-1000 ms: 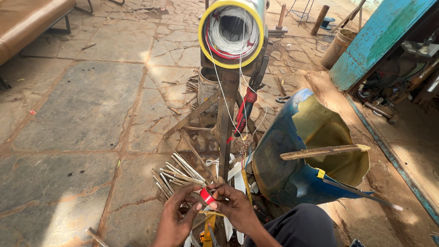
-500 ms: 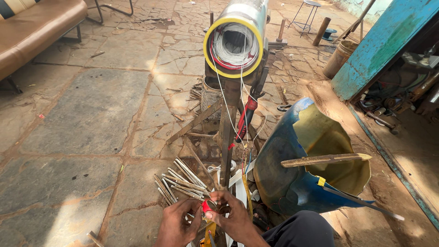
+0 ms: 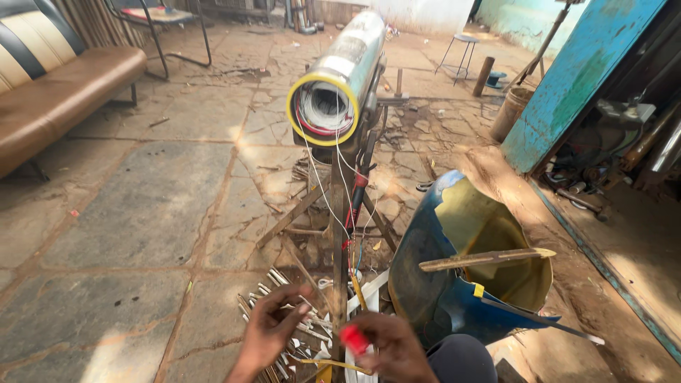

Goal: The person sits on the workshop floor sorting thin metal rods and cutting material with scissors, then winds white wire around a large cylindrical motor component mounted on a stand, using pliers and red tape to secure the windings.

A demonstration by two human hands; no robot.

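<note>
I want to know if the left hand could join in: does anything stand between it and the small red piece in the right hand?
Yes: the upright metal post stands between the left hand and the red piece that the right hand holds.

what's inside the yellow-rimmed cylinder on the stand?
The yellow-rimmed cylinder shows coiled windings with red and white wires at its open end; thin wires trail out downward. Deeper inside is dark, hidden.

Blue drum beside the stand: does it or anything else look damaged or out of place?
Yes. The blue drum is torn open, with jagged edges and a stick lying across the gap. Loose wires trail from the cylinder on the stand, and metal rods lie scattered on the ground.
</note>
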